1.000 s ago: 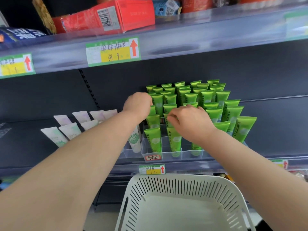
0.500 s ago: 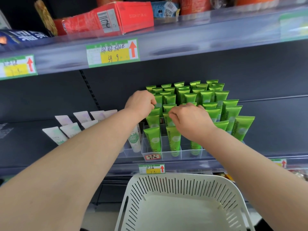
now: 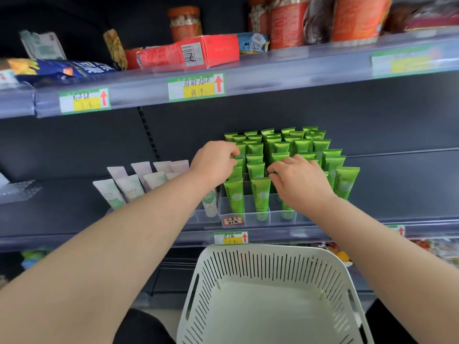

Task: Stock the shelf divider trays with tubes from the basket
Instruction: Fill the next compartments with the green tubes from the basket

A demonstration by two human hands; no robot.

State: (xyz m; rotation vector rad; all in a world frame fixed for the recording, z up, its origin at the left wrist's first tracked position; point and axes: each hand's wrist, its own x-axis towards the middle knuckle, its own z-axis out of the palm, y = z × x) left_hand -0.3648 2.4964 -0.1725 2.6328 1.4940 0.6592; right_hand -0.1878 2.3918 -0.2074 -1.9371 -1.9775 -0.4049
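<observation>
Green tubes (image 3: 258,194) pinched by left hand (image 3: 213,162) and right hand (image 3: 300,182); pale tubes (image 3: 129,187) beside.

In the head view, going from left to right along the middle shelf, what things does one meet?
Pale tubes → left hand → right hand → rightmost green tube. The other green tubes lie partly behind both hands, so they are left out.

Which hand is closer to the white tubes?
Left. The left hand is at the left edge of the green tubes, just right of the white tubes. The right hand is farther right, over the green rows.
</observation>
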